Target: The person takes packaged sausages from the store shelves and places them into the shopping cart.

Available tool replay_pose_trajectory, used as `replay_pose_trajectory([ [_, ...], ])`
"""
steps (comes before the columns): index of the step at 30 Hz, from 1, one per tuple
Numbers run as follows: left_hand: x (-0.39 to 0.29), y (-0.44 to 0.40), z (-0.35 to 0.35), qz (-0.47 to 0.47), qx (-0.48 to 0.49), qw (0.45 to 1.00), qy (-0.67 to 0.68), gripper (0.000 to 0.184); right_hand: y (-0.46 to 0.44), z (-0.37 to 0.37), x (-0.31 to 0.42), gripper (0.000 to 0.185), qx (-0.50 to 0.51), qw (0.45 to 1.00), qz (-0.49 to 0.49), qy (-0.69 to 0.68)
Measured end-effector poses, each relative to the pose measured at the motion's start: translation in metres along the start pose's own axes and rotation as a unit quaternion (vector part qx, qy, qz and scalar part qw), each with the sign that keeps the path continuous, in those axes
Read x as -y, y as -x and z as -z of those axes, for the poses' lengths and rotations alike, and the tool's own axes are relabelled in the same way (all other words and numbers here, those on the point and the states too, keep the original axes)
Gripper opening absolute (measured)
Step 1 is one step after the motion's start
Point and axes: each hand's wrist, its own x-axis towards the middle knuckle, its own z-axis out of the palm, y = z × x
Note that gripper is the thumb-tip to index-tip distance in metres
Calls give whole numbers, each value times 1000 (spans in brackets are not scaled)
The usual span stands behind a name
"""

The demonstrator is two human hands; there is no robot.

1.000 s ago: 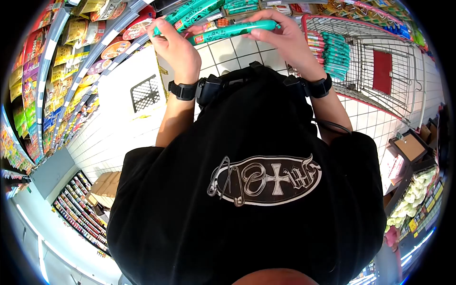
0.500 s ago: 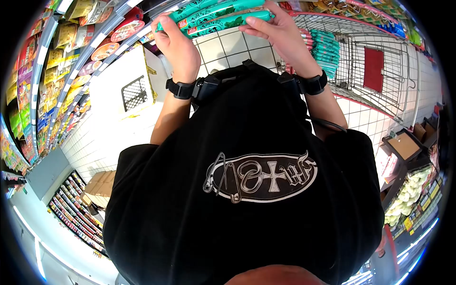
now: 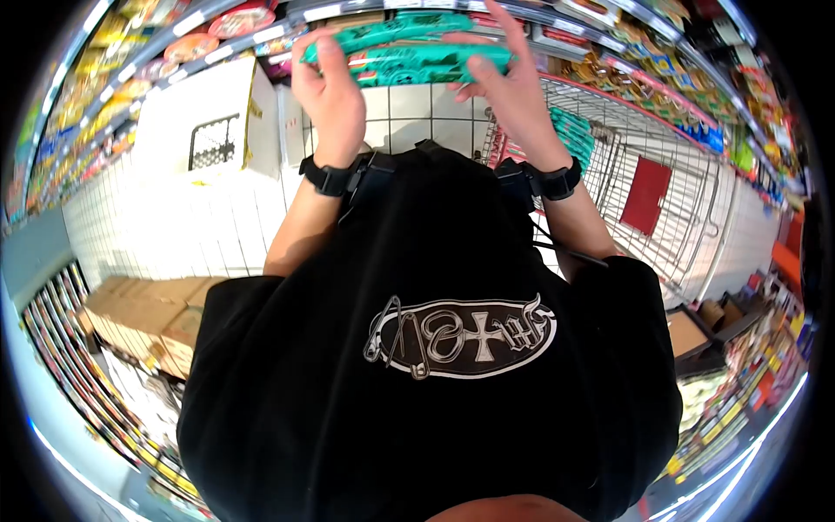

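Several long, tube-shaped green packets [image 3: 409, 65] with dark print lie crosswise between my hands at the top of the head view, in front of the shelf. My left hand [image 3: 335, 100] grips their left ends, thumb in front and fingers behind. At the right ends is my right hand [image 3: 522, 96], its thumb against the front of the lower packet. Its index finger points up and its other fingers are partly blurred around the packets. Similar green packets [image 3: 571, 135] lie in the shopping cart [image 3: 687, 209] on the right, beside pink-red ones.
A white box [image 3: 165, 122] with a dark grid-like panel stands on the tiled floor to the left. Stocked shelves [image 3: 600, 39] run across the top. Brown cartons [image 3: 143, 309] sit at lower left, dark bins [image 3: 687, 335] at lower right.
The view has shifted, so more shelf shows behind the packets. The packets are closer to the shelf and spread further apart. My right index finger has lifted.
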Motion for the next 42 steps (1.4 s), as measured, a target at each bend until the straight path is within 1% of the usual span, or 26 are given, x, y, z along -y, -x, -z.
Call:
replay_pose_trajectory([
  [1, -10, 2, -1, 17, 0, 999, 34, 23, -2, -3, -9, 69, -2, 999, -1, -37],
  [2, -3, -1, 4, -12, 4, 1000, 19, 24, -5, -11, -6, 69, 6, 999, 1, -38],
  [4, 3, -2, 14, -9, -2, 1000, 29, 25, -6, -24, 3, 67, -33, 968, -106, -227],
  [5, 1, -2, 17, -12, -3, 999, 33, 25, 1, -45, 25, 52, -94, 975, -49, -197],
  [6, -3, 0, 20, 6, 0, 999, 35, 24, -2, -43, 18, 52, -94, 975, -45, -194],
  [8, -10, -1, 29, 18, 4, 999, 37, 23, -11, -36, -3, 49, -33, 970, -85, -226],
  [9, -13, -2, 35, 17, 16, 1000, 0, 27, -12, -40, -7, 60, -22, 972, -80, -221],
  [10, -14, -4, 39, 20, 29, 999, -38, 30, -14, -40, -10, 60, -21, 972, -78, -219],
  [12, -14, -7, 44, 25, 33, 999, -27, 29, -13, -42, -6, 60, 4, 973, -78, -217],
  [13, -15, -10, 50, 39, 51, 998, -16, 23, -13, -49, -5, 51, -17, 975, -68, -212],
  [14, -17, -12, 55, 54, 69, 996, -8, 16, -14, -52, -7, 51, -15, 975, -71, -212],
  [16, -16, -15, 60, 49, 67, 997, -8, 17, -18, -60, -13, 40, -42, 966, -100, -236],
  [19, -14, -21, 79, 138, 106, 982, -78, 23, -23, -76, -20, 35, -70, 962, -124, -232],
  [20, -15, -21, 83, 141, 105, 981, -83, 23, -23, -82, -21, 36, -80, 962, -130, -226],
  [22, -17, -21, 87, 219, 100, 966, 95, 27, -24, -91, -21, 34, -74, 965, -123, -221],
  [24, -20, -25, 99, 225, 125, 964, 72, 34, -22, -96, -21, 33, -61, 975, -95, -191],
  [26, -24, -26, 104, 300, 124, 941, 99, 41, -16, -97, -30, 33, -52, 978, -89, -181],
  [27, -25, -26, 105, 306, 131, 939, 82, 46, -14, -100, -33, 33, -58, 973, -104, -199],
  [30, -23, -27, 106, 299, 124, 943, 82, 40, -16, -104, -32, 33, -79, 968, -116, -206],
  [32, -20, -26, 105, 271, 98, 954, 79, 33, -14, -103, -28, 34, -56, 976, -108, -183],
  [33, -23, -24, 105, 246, 77, 966, 35, 29, -14, -103, -29, 33, -52, 981, -88, -162],
  [36, -30, -27, 105, 192, 81, 977, 39, 29, -11, -109, -17, 28, -84, 989, -56, -109],
  [38, -32, -31, 105, 189, 89, 977, 39, 31, -10, -107, -12, 31, -74, 990, -25, -119],
  [40, -27, -38, 107, 160, 122, 976, 77, 32, -9, -101, -15, 36, -81, 995, 38, 37],
  [41, -30, -42, 106, 171, 133, 973, 85, 34, -6, -108, 10, 25, -106, 994, -30, 19],
  [42, -31, -43, 101, 180, 104, 974, 94, 35, -10, -113, 9, 23, -128, 991, 7, -30],
])
